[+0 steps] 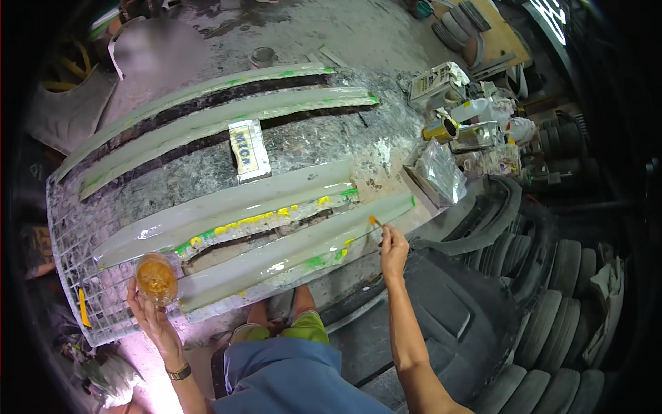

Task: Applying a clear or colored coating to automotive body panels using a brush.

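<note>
My left hand (157, 326) is closed around a round clear tub (156, 279) of amber liquid, held over the near left end of the table. A small brush (376, 222) with orange bristles is pinched in my right hand (394, 250). Its tip is over or on the right part of the nearest long grey-white panel (293, 257); contact is hard to tell. Just beyond lies a second glossy panel (207, 214), its edge marked yellow and green. Two thinner curved strips (227, 124) (200, 88) lie farther back.
A white-and-blue printed packet (249, 152) lies mid-table. Tins, bottles and a plastic-wrapped bundle (441, 174) crowd the table's right end. A wire grid (72, 276) forms the left end. Black car body parts (448, 317) and stacked tyres (562, 324) stand to the right. A jar (263, 57) sits behind the strips.
</note>
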The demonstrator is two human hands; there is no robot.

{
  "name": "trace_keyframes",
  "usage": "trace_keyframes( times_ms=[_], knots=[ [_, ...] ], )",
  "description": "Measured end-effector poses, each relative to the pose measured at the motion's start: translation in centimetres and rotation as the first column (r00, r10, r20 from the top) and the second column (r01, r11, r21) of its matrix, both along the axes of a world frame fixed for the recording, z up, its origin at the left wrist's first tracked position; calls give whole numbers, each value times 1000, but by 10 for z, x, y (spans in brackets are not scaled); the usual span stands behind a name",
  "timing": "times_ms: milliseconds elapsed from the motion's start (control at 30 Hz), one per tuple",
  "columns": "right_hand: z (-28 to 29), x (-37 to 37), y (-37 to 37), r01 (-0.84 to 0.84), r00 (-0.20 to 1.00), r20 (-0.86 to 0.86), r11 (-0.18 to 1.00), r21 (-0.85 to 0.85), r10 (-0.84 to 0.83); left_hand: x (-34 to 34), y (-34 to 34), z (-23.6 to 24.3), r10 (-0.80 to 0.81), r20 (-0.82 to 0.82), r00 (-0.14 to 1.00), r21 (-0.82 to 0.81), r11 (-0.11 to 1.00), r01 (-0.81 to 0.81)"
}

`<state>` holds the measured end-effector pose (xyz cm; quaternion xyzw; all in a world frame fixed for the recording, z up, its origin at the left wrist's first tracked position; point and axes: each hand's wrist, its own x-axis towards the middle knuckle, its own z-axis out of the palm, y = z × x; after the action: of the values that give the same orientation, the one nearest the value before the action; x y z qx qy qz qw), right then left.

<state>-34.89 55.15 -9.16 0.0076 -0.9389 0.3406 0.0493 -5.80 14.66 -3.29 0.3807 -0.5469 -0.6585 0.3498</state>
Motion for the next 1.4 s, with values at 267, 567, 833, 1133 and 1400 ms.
trace_keyframes(
  times_ms=[267,567,833,1133,1400],
  knots=[
    [12,57,-68,-412,896,138,906,-99,422,-38,35,10,-56,27,998,42,998,55],
    [5,-41,22,-236,813,484,943,-235,324,-80,115,30,-50,76,996,-20,998,51],
    [-2,-48,-49,-658,307,133,311,-686,942,-107,197,45,135,62,989,72,988,-139],
    [-17,-102,-15,-775,35,259,189,-603,965,-102,247,28,226,89,970,59,971,-232],
    [97,-86,44,-509,483,281,527,-681,830,-149,275,0,-52,105,993,80,996,44]
  ],
)
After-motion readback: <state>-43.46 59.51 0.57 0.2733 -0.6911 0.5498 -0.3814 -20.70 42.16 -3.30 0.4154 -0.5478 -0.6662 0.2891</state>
